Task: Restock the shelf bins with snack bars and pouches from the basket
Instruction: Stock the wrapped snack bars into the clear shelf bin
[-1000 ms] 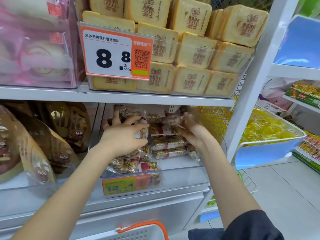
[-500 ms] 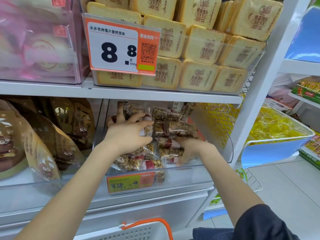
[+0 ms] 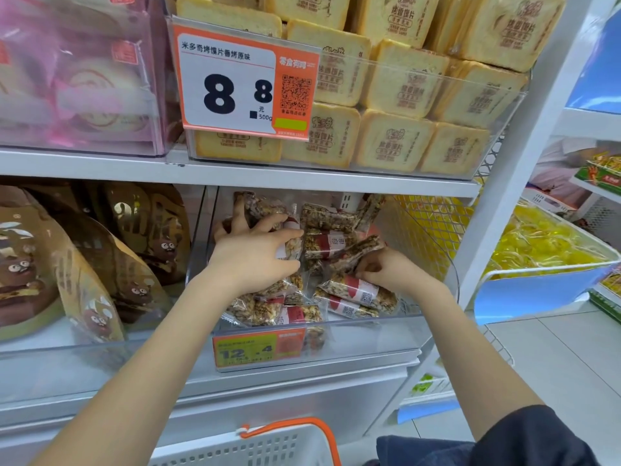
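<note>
My left hand (image 3: 250, 260) steadies clear-wrapped nut bars (image 3: 322, 243) in the clear plastic bin (image 3: 369, 334); my right hand (image 3: 386, 269) pinches one, and the loose stack may topple.

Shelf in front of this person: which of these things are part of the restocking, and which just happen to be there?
Part of the job:
- snack bars
- clear bin
- left hand holding a stack of bars
- right hand pinching one bar
- basket

Just nearby:
- toast packs
- brown pouches
- 8.8 price tag
- yellow sweets tub
</note>
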Motion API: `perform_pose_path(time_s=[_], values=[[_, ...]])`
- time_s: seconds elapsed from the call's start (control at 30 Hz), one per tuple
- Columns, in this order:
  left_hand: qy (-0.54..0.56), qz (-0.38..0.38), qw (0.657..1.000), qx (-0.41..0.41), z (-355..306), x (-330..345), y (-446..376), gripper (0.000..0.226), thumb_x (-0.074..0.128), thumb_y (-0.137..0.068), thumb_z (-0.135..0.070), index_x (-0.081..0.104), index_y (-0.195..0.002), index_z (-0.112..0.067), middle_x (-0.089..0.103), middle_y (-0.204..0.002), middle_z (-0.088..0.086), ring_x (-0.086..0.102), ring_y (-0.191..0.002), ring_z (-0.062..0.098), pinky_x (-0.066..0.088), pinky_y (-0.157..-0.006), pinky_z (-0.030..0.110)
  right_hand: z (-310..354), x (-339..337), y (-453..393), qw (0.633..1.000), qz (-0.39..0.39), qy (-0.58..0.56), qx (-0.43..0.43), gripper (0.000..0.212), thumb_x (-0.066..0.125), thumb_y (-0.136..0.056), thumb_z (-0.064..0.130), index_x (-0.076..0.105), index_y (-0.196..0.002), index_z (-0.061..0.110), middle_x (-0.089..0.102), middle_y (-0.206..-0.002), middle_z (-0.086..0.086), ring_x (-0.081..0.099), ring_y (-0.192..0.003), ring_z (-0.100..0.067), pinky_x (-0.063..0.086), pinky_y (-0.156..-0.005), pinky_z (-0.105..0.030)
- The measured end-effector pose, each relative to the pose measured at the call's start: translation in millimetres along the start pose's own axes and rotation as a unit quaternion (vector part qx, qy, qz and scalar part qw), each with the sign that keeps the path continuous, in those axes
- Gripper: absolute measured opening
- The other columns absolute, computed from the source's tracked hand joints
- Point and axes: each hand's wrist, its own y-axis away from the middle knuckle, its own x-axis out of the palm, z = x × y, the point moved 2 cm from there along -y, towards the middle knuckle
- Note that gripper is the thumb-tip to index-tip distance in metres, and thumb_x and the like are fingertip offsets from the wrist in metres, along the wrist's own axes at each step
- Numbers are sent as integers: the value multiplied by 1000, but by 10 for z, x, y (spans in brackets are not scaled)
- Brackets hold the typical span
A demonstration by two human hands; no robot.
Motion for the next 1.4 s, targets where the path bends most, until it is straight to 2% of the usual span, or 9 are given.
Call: perform_pose_path(time_s=[0.17,0.4,0.53,0.67,0.83,0.97,1.1,1.3,1.4], values=[[2,0,1000,-3,-6,-4,0,55,40,-88,-57,21,-139,-57,4,-155,-25,-20,-142,33,6,-113,57,67,-154,144,994,94,-58,9,55,72,-72,58,61,-117,28,62,-113,10,59,-102,-7,47,-89,-24],[2,-5,1000,-3,-4,2,10,55,40,-87,-57,23,-139,-56,5,-155,-24,-20,-142,32,7,-114,58,248,63,199,986,155,47,-26,72,71,-83,37,37,-145,21,42,-147,3,41,-132,-16,33,-104,-26],[1,-6,1000,0,-2,4,7,55,40,-88,-57,22,-140,-56,5,-155,-24,-20,-142,33,7,-114,58,194,-223,121,999,12,-39,-31,43,59,-92,20,51,-127,42,54,-127,-1,60,-98,-15,50,-73,-24],[2,-5,1000,-1,-11,2,17,54,39,-88,-57,23,-139,-56,4,-155,-25,-21,-142,33,6,-114,57,130,-217,-82,987,-68,144,4,95,42,-77,-17,36,-133,59,19,-152,-4,39,-131,-30,39,-54,-22],[6,-5,1000,-3,-8,-5,14,54,40,-88,-57,23,-139,-56,4,-155,-25,-22,-142,31,5,-113,56,63,-191,-138,979,-65,193,4,45,69,-83,13,61,-118,41,31,-149,2,36,-132,-27,47,-87,-35],[4,-3,1000,-5,-5,0,8,54,40,-88,-57,23,-139,-57,3,-155,-26,-21,-142,31,5,-112,56,77,-359,-102,983,-57,175,15,23,64,-89,29,69,-111,37,61,-124,8,58,-97,-17,43,-64,-22],[5,-4,1000,-4,0,4,10,54,40,-88,-56,23,-139,-57,4,-155,-26,-20,-142,31,6,-113,57,267,-666,-92,962,-205,178,15,24,56,-93,36,71,-108,26,69,-107,-5,63,-90,-28,50,-69,-30],[6,-7,1000,-3,9,12,1,54,41,-88,-56,22,-139,-57,3,-155,-25,-20,-142,32,4,-113,56,416,-247,-250,997,-66,-35,17,71,68,-87,12,34,-147,26,44,-146,-6,48,-129,-26,45,-97,-34],[2,-6,1000,-6,8,11,1,54,41,-88,-57,23,-139,-58,4,-155,-26,-20,-142,32,5,-113,57,342,-277,-152,972,-83,-219,-9,73,72,-82,5,40,-142,31,48,-142,0,52,-124,-18,51,-96,-34]])
